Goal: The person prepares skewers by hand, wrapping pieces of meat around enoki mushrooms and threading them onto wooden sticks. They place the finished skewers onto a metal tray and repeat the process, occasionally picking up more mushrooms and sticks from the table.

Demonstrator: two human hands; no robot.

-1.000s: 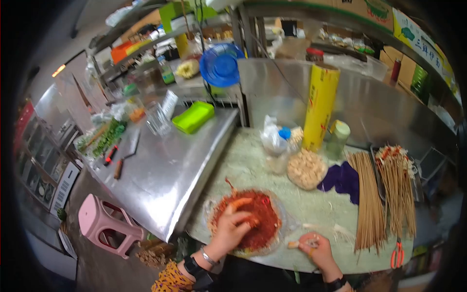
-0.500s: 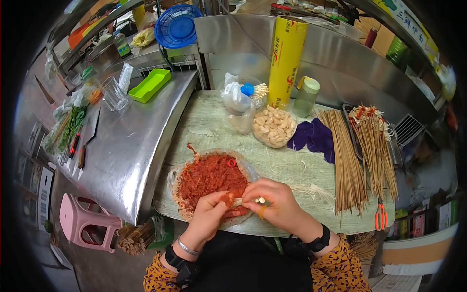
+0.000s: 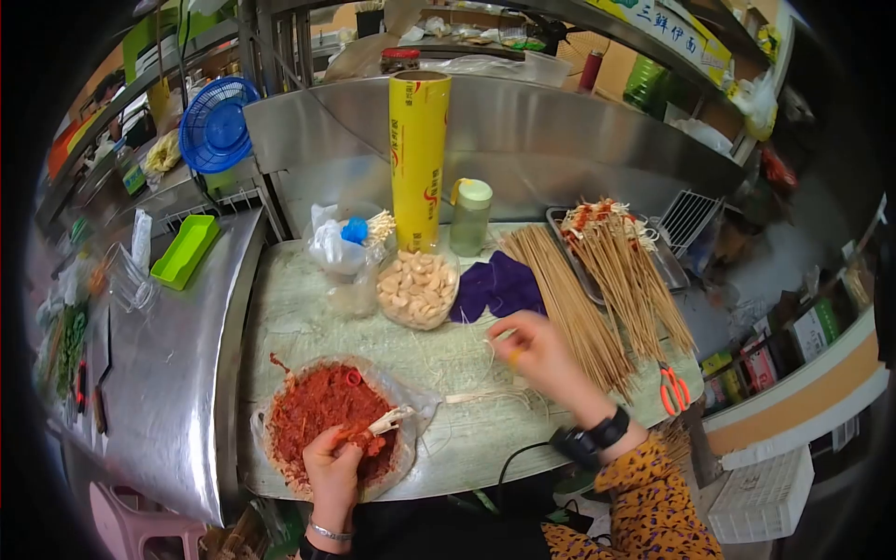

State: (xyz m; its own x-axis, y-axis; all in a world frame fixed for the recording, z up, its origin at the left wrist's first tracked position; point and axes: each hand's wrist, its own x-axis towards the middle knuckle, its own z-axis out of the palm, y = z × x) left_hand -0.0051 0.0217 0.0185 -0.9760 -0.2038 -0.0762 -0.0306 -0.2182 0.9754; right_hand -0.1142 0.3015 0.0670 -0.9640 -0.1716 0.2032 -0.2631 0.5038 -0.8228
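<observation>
My left hand (image 3: 334,462) is closed over the bowl of red paste (image 3: 327,411), pinching a small bunch of enoki mushrooms (image 3: 392,420) with pale ends pointing up and right. Red paste coats its fingers. My right hand (image 3: 534,350) is raised over the table, right of the paste, thumb and fingers pinched together; a thin pale bit shows at the fingertips, too small to name. Loose enoki strands (image 3: 499,398) lie on the table below it. A purple cloth (image 3: 499,285) and a bundle of bamboo skewers (image 3: 569,308) are near this hand.
Behind stand a container of peeled garlic cloves (image 3: 417,287), a tall yellow film roll (image 3: 419,159) and a green-lidded bottle (image 3: 470,219). At right are loaded skewers (image 3: 630,271) on a tray and orange-handled scissors (image 3: 673,387). A steel counter (image 3: 187,373) adjoins on the left.
My right hand has parted from the left and moved up and right. My left hand still holds the mushrooms over the paste. The view has swung right.
</observation>
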